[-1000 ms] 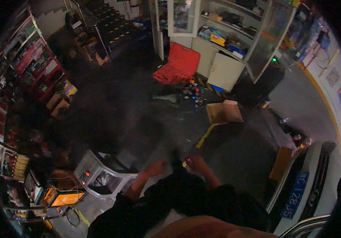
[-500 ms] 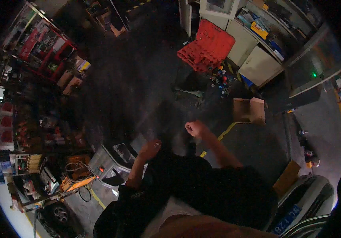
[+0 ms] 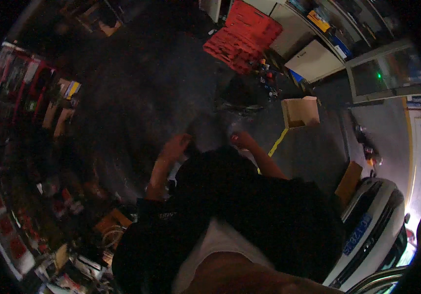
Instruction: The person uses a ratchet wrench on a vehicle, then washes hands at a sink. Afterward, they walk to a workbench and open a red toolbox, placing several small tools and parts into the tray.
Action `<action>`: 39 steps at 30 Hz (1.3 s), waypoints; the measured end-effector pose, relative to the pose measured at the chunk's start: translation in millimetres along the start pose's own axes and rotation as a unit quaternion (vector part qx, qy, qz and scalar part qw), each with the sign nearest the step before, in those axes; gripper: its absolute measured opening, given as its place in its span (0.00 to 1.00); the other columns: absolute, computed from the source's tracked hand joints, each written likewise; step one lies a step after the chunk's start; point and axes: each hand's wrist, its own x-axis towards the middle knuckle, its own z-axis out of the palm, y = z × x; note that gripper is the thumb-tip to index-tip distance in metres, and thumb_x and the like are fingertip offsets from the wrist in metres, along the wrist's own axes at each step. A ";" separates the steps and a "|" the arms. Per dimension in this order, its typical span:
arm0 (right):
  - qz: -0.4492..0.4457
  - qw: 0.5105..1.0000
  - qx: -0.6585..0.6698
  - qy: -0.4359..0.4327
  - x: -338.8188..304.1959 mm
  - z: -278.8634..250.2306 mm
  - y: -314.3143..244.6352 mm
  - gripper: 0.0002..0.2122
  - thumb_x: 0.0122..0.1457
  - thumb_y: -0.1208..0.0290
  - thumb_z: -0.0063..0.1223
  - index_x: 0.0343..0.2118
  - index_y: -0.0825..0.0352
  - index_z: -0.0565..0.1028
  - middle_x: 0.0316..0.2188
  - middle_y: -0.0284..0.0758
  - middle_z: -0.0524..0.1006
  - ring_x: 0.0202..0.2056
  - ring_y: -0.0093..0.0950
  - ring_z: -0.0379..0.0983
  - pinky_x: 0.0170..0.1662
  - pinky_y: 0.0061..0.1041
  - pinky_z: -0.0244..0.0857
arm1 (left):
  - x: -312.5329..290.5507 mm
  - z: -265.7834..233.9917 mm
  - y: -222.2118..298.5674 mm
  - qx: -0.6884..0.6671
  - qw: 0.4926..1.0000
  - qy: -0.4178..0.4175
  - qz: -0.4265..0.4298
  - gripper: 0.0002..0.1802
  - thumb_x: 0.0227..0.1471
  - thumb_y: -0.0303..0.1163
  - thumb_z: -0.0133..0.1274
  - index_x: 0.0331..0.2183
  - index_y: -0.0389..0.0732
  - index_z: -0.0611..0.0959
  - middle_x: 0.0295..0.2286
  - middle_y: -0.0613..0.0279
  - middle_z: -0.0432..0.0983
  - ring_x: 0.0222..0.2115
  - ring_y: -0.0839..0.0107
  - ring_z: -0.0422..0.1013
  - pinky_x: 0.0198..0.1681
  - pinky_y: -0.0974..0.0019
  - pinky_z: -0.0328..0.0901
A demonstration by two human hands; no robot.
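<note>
Fingers of the left hand (image 3: 175,146) look loosely spread, the right hand (image 3: 242,140) curled; whether either grips anything, I cannot tell. Both hover over the dark floor (image 3: 137,88), near the box (image 3: 299,111). Better light would help.

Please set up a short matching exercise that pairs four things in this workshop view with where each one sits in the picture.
Things:
1. open red tool case
2. open cardboard box
3. white car front
4. left hand

Places:
A. lower right of the picture
B. top centre, on the dark floor
C. just left of centre, above the dark sleeve
D. right of centre, by the yellow floor line

Pairs: 1-B, 2-D, 3-A, 4-C
</note>
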 end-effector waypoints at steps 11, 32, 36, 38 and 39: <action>0.287 0.794 0.528 -0.096 98.0 70.6 62.3 0.07 0.59 0.69 0.56 0.36 0.65 0.78 0.29 0.38 0.75 0.27 0.28 0.69 0.28 0.32 0.65 | 167.4 -127.8 -75.4 0.023 0.990 -0.139 -0.001 0.20 0.58 0.43 0.51 0.47 0.41 0.82 0.43 0.48 0.80 0.45 0.50 0.76 0.50 0.51 0.69; 0.689 0.620 0.361 0.100 363.4 -2.9 -7.7 0.36 0.51 0.47 0.58 0.61 0.62 0.66 0.57 0.52 0.71 0.58 0.47 0.69 0.60 0.45 0.63 | 541.4 -247.4 -52.3 0.146 0.944 -0.291 0.043 0.11 0.58 0.32 0.54 0.42 0.39 0.81 0.40 0.51 0.80 0.42 0.55 0.76 0.46 0.58 0.70; 0.765 0.546 0.314 0.131 373.5 -32.4 -29.6 0.31 0.53 0.52 0.56 0.59 0.59 0.67 0.56 0.51 0.71 0.58 0.47 0.67 0.60 0.48 0.62 | 608.5 -251.1 -58.0 0.120 0.934 -0.331 0.061 0.09 0.56 0.30 0.55 0.40 0.39 0.81 0.37 0.51 0.80 0.40 0.57 0.77 0.44 0.59 0.70; 0.777 0.499 0.352 0.152 375.3 -10.0 -31.1 0.27 0.55 0.56 0.54 0.57 0.59 0.70 0.55 0.50 0.71 0.58 0.47 0.67 0.59 0.48 0.63 | 645.3 -254.0 -35.9 0.120 0.919 -0.360 0.106 0.09 0.56 0.29 0.55 0.39 0.38 0.81 0.36 0.51 0.80 0.40 0.58 0.77 0.43 0.59 0.70; 0.770 0.484 0.382 0.167 377.3 1.0 -37.1 0.24 0.55 0.58 0.52 0.56 0.60 0.71 0.54 0.50 0.72 0.57 0.47 0.68 0.59 0.47 0.63 | 659.8 -258.7 -29.5 0.121 0.911 -0.373 0.127 0.08 0.56 0.29 0.55 0.39 0.38 0.81 0.36 0.51 0.80 0.40 0.58 0.77 0.42 0.59 0.70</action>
